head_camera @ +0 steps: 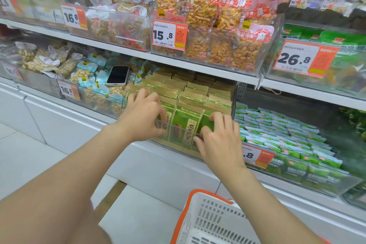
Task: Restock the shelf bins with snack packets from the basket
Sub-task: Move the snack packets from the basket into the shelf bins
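Snack packets (186, 125) in green and kraft paper stand upright in rows inside a clear bin (178, 144) at the middle of the lower shelf (198, 68). Three of them face out along the bin's front wall.

Far left on that shelf sit two more bins of pale nut packs. The nearer one holds blue-topped packs, and one phone (117, 75) lies screen up on top of them. I can read five orange-and-white price tags (168, 34): 16.8, 15.8 and 26.8 on the upper bins, 16.5 and a half-hidden ".8" below.

The left hand (142, 117) is over the left end of the clear bin. Its fingers are spread and curled down among the packet tops, and its thumb is against the front left packet. The right hand (219, 138) is at the right end, fingers curled over the top of the front right packet and thumb against the bin's front wall. Both hands grip packets; neither is flat.

Above them, one bin is packed with orange peanut bags (217, 45). To the right of the hands, a bin holds many small green packs (277, 132) laid flat in layers.

Near and low, under the right forearm, is one white slotted basket (208, 222) with an orange rim. I cannot tell what is in it.
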Demonstrator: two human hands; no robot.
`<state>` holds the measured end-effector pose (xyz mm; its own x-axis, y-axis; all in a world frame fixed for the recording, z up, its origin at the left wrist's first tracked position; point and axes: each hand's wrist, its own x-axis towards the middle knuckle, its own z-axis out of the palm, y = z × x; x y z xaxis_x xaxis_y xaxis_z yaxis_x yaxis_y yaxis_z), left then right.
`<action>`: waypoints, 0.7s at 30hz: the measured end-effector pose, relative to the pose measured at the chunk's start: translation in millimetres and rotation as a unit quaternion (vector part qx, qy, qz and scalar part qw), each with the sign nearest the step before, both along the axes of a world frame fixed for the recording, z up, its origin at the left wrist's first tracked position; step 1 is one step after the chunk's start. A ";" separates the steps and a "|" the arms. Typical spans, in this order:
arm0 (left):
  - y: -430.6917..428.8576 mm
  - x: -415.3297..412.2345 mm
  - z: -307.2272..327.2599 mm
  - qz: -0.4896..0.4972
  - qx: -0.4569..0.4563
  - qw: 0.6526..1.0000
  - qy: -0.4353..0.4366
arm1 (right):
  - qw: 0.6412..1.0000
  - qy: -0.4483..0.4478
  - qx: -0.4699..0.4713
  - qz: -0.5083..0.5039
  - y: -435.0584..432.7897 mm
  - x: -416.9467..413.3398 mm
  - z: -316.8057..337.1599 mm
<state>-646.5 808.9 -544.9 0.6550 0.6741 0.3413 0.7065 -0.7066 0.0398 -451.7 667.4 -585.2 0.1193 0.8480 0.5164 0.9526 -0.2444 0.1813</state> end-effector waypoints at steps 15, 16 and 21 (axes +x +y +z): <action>14.0 28.9 -2.8 -0.040 0.076 0.996 -0.033 | 0.997 0.064 0.052 -0.005 20.9 12.5 10.1; 16.2 32.1 -2.8 -0.042 0.079 0.995 -0.042 | 0.996 0.069 0.059 -0.008 23.7 16.4 11.8; 27.7 46.5 -7.9 -0.036 0.084 0.996 -0.012 | 0.999 0.019 0.004 -0.043 39.8 20.6 6.3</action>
<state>-600.0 836.6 -552.8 0.6896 0.5585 0.4611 0.6543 -0.7533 -0.0661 -431.1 707.3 -578.9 0.2116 0.8297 0.5165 0.9338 -0.3276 0.1437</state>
